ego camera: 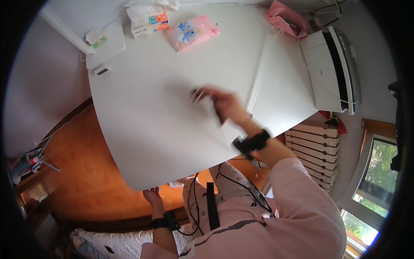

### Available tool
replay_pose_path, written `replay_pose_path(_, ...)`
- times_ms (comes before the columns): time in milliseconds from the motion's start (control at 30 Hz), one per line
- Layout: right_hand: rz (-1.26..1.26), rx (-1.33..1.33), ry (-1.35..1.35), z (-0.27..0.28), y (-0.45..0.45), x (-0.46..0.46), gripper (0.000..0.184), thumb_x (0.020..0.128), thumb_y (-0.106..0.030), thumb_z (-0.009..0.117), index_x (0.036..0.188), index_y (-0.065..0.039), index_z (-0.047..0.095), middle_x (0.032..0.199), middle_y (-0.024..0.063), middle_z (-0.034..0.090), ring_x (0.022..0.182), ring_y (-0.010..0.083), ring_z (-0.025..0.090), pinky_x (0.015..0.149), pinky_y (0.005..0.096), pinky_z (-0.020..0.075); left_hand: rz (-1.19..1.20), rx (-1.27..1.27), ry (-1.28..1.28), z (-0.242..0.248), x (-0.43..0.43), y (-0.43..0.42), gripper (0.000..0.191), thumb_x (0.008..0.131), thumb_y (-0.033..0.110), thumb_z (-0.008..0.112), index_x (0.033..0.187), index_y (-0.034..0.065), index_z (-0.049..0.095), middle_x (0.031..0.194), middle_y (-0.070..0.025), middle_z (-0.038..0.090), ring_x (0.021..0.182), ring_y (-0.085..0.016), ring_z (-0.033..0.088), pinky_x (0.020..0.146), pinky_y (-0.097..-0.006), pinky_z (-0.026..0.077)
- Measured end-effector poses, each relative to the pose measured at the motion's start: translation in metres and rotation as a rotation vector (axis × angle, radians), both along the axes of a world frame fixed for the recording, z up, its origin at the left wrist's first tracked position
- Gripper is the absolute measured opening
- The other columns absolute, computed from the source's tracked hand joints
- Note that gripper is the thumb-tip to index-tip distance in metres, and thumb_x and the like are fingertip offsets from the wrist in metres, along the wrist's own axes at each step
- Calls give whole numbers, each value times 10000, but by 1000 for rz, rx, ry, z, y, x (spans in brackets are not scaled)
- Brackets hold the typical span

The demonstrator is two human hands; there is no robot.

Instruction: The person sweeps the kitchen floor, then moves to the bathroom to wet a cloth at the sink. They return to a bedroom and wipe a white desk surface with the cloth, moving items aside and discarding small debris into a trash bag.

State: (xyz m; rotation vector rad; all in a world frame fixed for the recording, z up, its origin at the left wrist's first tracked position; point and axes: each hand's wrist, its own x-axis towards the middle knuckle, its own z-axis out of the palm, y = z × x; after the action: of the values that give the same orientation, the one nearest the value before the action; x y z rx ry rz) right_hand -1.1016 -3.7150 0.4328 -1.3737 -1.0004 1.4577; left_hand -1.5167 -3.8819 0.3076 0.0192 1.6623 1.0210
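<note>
Over the middle of the white table (155, 129) is my right hand (223, 102), blurred by motion. Its fingers are around a small item with a dark part and a thin white part (196, 94), too blurred to name. A black band with a device sits on that wrist. My left hand (152, 194) is at the table's near left edge, its fingertips partly hidden by the tabletop; whether it holds anything cannot be told. A pink wipes packet (194, 32) and a tissue box (150, 24) lie beyond my right hand, towards the far edge.
A white printer (323, 71) stands at the right, near a pink pouch (286, 19). At the left are a small white device (102, 70) and a green-and-white packet (96, 38). A radiator (312, 155) is beyond the right edge; black cables (194, 200) cross my lap.
</note>
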Motion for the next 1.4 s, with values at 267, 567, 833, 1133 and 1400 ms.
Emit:
replay_pose_path(267,-455,311,-981,-72,44,45,375,664,95,438,1003,25,583,1012,207,585,990,365,505,888,417,389,66,-193,85,13,-30,-55,158,818,321,540,891,182,531,880,55,500,785,-111,432,636,-254,337)
replay_pose_path(567,17,-211,-57,-5,-54,-100,379,800,-24,430,1130,-98,601,676,-10,555,400,60,403,357,227,334,9,-175,15,-35,-50,-88,168,871,201,534,974,76,578,784,1,538,628,-107,517,532,-248,487)
replay_pose_path(833,-114,170,-1255,-71,-13,-18,495,796,33,467,1284,-40,440,1335,137,427,1240,233,395,1036,325,296,3,-578,-6,-133,-112,-148,170,801,204,491,933,97,501,860,-50,498,751,-236,560,581,-383,526)
replay_pose_path(1133,783,625,-1040,-57,123,-193,447,873,11,425,1316,-40,410,1315,74,457,1179,167,440,1008,260,311,461,-489,-168,-326,-118,-168,430,822,328,571,1186,132,455,1034,-64,519,815,-220,566,659,-331,514)
replay_pose_path(1400,1171,597,-793,-27,-12,-206,347,807,62,491,1116,-62,590,1219,197,520,1211,386,407,952,414,383,606,98,-139,-420,-115,-161,301,823,222,596,973,-29,521,881,-114,582,810,-249,599,688,-354,508)
